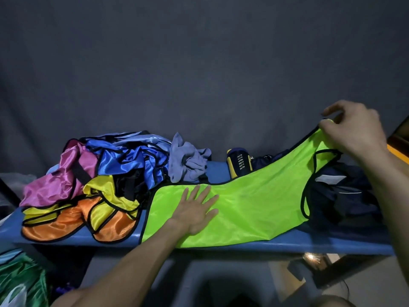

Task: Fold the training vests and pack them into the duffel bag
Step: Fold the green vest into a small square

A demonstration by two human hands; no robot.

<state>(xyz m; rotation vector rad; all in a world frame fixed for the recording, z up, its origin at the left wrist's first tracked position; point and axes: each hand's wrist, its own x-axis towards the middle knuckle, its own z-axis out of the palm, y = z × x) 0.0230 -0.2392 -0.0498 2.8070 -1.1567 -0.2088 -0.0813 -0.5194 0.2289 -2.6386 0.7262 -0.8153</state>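
Note:
A neon green training vest (250, 202) with black trim lies spread across the blue bench (243, 245). My left hand (197, 209) presses flat on its lower left part, fingers straight. My right hand (352, 129) pinches the vest's shoulder straps and lifts them up at the right. Under the raised end sits a dark navy duffel bag (340, 196), partly covered by the vest. A heap of unfolded vests (93, 185) in pink, blue, yellow and orange lies on the bench's left half.
A crumpled pale blue cloth (188, 160) lies behind the green vest. A yellow and navy item (239, 165) stands at the bench's back edge. Green fabric (20, 280) lies low at the left. A dark cloth backdrop hangs behind. An orange-edged object (398, 149) sits at the far right.

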